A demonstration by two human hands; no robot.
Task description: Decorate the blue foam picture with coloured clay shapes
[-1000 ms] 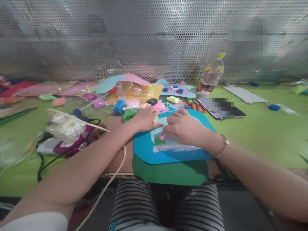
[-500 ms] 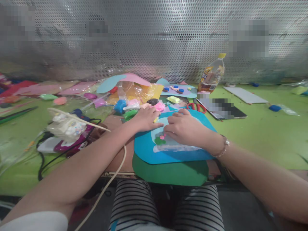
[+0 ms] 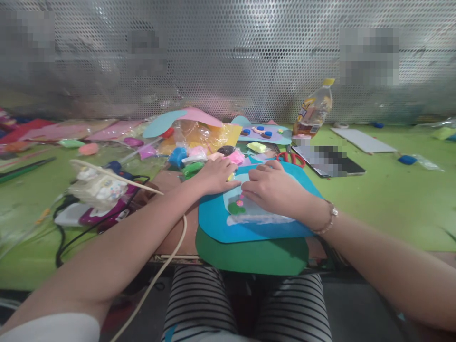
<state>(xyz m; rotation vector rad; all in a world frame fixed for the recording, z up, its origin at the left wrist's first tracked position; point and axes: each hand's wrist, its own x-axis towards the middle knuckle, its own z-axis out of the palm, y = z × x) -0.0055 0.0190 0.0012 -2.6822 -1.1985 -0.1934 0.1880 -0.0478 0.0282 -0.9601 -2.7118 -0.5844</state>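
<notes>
A blue foam sheet with a pale blue panel lies in front of me, overlapping a green sheet. On the panel sit a green clay leaf, a pink clay flower and a white strip along the lower edge. My right hand is closed in a pinch just above the flower, on a small pink piece that is mostly hidden by the fingers. Flat at the panel's upper left corner rests my left hand, fingers stretched, beside bags of coloured clay.
Red-handled scissors and a phone lie behind the sheet to the right, near a drink bottle. A cable runs past my left forearm. A perforated metal panel closes off the back.
My right fingertips have shifted slightly up and left with the pink piece, showing more of the flower. My left hand has not visibly moved.
</notes>
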